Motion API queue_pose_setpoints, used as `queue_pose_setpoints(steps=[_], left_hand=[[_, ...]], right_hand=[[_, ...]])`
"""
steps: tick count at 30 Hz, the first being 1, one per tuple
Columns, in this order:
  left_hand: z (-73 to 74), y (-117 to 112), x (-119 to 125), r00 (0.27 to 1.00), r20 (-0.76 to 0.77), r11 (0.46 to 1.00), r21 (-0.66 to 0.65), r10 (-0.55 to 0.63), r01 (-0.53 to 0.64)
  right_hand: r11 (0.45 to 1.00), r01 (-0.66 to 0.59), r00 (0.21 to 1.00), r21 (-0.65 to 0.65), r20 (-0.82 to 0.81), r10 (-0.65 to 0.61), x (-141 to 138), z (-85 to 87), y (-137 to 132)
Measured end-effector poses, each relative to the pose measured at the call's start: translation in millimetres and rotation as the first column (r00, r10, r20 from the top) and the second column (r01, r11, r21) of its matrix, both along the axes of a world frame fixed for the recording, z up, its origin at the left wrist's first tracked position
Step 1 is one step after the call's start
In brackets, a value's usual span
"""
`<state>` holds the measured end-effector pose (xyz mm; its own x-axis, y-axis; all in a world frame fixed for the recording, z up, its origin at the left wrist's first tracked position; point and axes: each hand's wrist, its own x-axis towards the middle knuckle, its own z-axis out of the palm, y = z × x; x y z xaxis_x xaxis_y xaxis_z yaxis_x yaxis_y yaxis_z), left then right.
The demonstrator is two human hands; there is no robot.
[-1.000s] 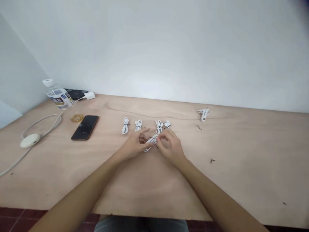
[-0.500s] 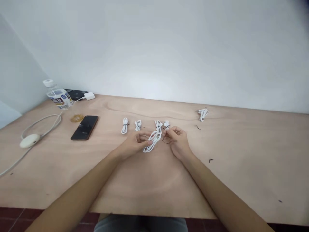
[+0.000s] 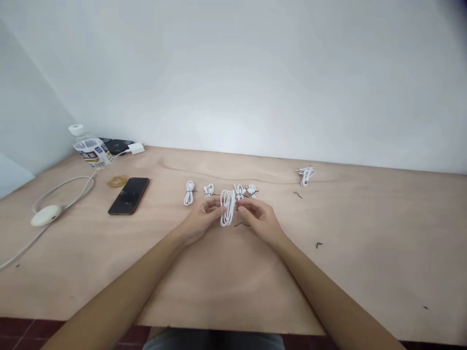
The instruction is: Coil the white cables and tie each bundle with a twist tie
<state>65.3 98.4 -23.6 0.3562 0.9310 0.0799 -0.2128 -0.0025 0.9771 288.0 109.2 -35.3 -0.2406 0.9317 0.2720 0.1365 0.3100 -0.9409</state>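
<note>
A coiled white cable [image 3: 227, 208] stands upright between my two hands, just above the table. My left hand [image 3: 204, 216] is closed on its left side, thumb in front. My right hand [image 3: 260, 218] is pinched at the coil's right edge, with a thin dark twist tie [image 3: 242, 224] trailing below its fingers. Behind the hands lie several bundled white cables, each bound with a dark tie: one at the left [image 3: 189, 193], a second bundle [image 3: 209, 190] beside it, a third bundle [image 3: 240, 191] partly hidden by the coil, and a rightmost bundle [image 3: 252, 191].
Farther right lie another white cable [image 3: 305, 176] and loose dark ties, one tie [image 3: 298, 195] near it and another [image 3: 318, 245] closer. On the left are a phone [image 3: 129, 196], yellow rubber bands [image 3: 117, 181], a bottle [image 3: 91, 148], a white adapter [image 3: 136, 148] and a round white device [image 3: 45, 215] on a cord.
The coil has turned from slanted to upright. My right hand has moved left and down to the coil's edge, bringing the twist tie along.
</note>
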Motion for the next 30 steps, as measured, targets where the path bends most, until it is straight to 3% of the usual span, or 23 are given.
queue_pose_setpoints(steps=[4,10,16,22,26,30], left_hand=[[5.7,-4,3,0.998,0.026,0.999,0.003,-0.05,0.05],[2.6,-4,5,0.991,0.121,0.994,-0.078,-0.062,0.071],[1.8,-7,8,0.994,0.078,0.995,-0.054,0.082,-0.078],[6.3,-8,9,0.997,-0.071,0.999,0.02,0.028,-0.026],[4.6,-6,5,0.99,-0.132,0.999,0.009,0.053,-0.052],[2.3,-5,4,0.973,-0.221,0.997,0.046,0.064,-0.055]], right_hand=[[0.979,-0.118,0.976,-0.164,-0.2,0.084,-4,-3.3,-2],[0.951,-0.183,0.952,-0.25,-0.285,0.109,-7,-0.9,-5],[0.955,-0.174,0.94,-0.241,-0.331,0.087,-12,3.9,-10],[0.977,-0.128,0.956,-0.169,-0.283,0.076,-15,6.7,-13],[0.984,-0.079,0.963,-0.157,-0.269,0.034,-13,5.8,-11],[0.978,-0.108,0.956,-0.176,-0.287,0.054,-13,5.6,-11]])
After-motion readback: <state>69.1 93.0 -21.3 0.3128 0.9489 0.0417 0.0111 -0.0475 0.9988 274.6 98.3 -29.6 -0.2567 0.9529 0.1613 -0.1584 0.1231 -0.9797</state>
